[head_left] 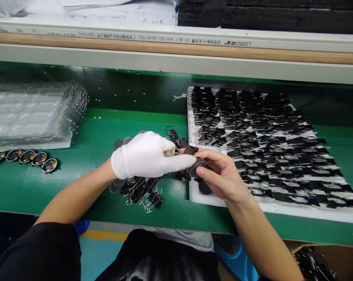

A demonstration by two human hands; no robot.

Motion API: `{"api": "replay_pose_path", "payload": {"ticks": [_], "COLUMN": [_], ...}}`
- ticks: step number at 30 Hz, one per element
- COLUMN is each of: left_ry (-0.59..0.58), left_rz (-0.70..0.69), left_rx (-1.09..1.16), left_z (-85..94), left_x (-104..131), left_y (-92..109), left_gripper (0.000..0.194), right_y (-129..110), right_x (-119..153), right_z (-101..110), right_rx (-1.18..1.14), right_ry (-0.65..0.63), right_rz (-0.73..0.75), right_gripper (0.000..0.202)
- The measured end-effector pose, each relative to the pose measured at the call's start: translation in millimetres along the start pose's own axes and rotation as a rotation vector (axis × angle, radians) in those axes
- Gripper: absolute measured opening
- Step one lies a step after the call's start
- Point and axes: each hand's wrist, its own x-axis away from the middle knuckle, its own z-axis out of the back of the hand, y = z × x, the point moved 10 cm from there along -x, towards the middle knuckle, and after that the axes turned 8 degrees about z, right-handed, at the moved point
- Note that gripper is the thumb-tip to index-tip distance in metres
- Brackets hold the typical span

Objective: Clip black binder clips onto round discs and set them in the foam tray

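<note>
A: Black shirt (170, 249), foreground. Beyond?
B: One dark round disc (197, 168), pinched by bare right hand (230, 179), thumb on face.
A: Position?
B: Between the hands, nearer the right; round, so without long axis. Just above: black binder clip (190, 150).
A: Gloved left hand (151, 156)?
B: Extended toward disc's edge; whether gripping the clip, cannot tell. Below: loose binder clips (138, 192). Under and right of bare hand: white foam board (195, 196), bearing black clips (252, 136).
</note>
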Motion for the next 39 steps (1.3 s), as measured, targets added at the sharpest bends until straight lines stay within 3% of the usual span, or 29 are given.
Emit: {"api": "replay_pose_path", "payload": {"ticks": [11,16,18,21,26,30,35,37,39], "left_ry": [0.066,0.042,0.005,-0.120,-0.277,-0.303,-0.295,-0.373,-0.481], "left_rz": [-0.083,-0.075,-0.103,-0.121,-0.063,-0.073,-0.060,-0.009,0.128], "left_rx": [-0.012,0.077,0.107,0.133,0.142,0.145,0.161,0.311,0.534], "left_z": [5.1,17.7,13.8,-6.0,-34.1,-40.8,-34.4,-38.7,-51.4], "left_x": [8.0,10.5,12.0,14.8,17.3,16.5,15.3,14.7,12.9], "left_y": [13.2,13.4,17.1,24.3,31.5,35.1,31.9,29.4,22.6], "left_gripper": [0.056,0.047,0.046,0.047,0.048,0.045,0.044,0.046,0.059], "right_y": [-8.7,-32.6,-39.1,-45.1,-47.2,-45.7,-54.0,-64.1,-75.5], "right_x": [0.8,-2.8,-3.1,-4.0,-2.8,-2.1,-1.0,0.3,2.6], "right_z": [-10.6,31.1,44.8,50.5,35.3,31.7,28.7,23.0,17.6], "right_rx": [0.038,0.120,0.227,0.390,0.476,0.504,0.526,0.532,0.538], "right_ry": [-0.123,0.140,0.168,0.075,-0.169,-0.198,-0.200,-0.230,-0.258], "right_rz": [0.040,0.100,0.078,0.050,0.085,0.099,0.177,0.288,0.420], "right_gripper": [0.015,0.018,0.024,0.024,0.016,0.017,0.015,0.016,0.020]}}
